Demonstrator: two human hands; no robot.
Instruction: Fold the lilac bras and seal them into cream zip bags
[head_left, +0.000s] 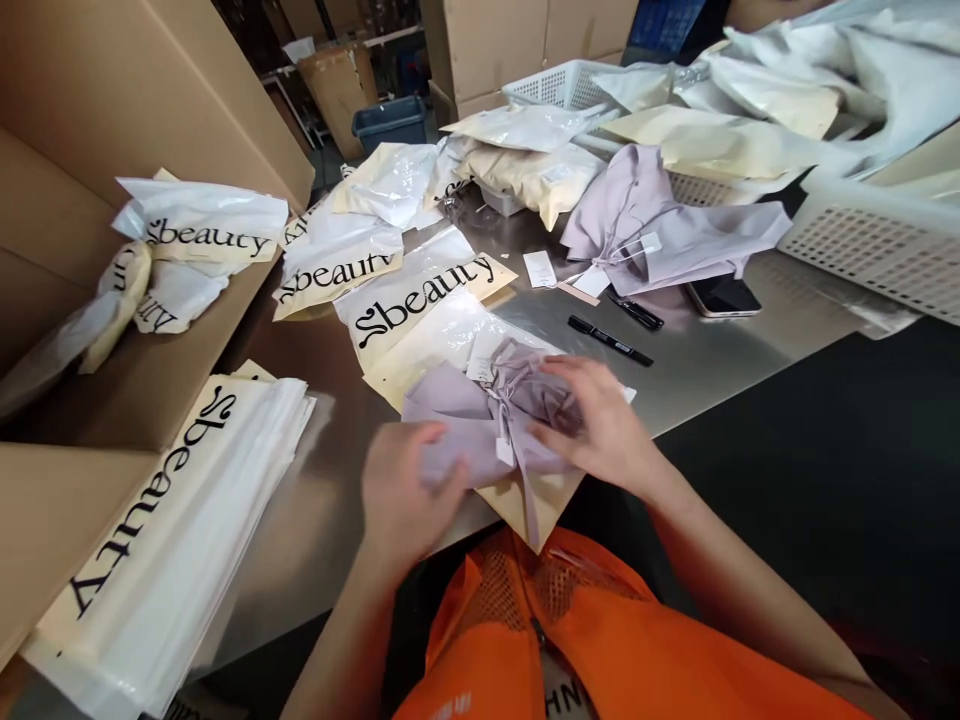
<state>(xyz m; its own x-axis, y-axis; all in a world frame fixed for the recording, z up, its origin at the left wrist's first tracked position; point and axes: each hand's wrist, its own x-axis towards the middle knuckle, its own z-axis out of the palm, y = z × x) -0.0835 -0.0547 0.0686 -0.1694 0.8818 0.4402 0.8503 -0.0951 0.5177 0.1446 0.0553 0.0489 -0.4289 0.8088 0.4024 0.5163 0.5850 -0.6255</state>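
Observation:
A folded lilac garment (465,410) with a tied cord and white tags lies before me on a cream and white mailer bag (525,505). My left hand (409,490), slightly blurred, curls around the garment's left end, thumb and fingers apart across its edge. On the other side, my right hand (600,420) holds the garment's right part between thumb and fingers. One strap of the cloth hangs down over the bag's lower corner. A second lilac garment (637,225) with tags lies farther back on the metal table (330,520).
A stack of printed mailer bags (172,540) lies at left beside a large cardboard box (202,110) holding several packed bags. Filled mailers (420,290) lie behind the garment. Near the right are a black marker (610,341), a phone (724,297) and white plastic baskets (877,250).

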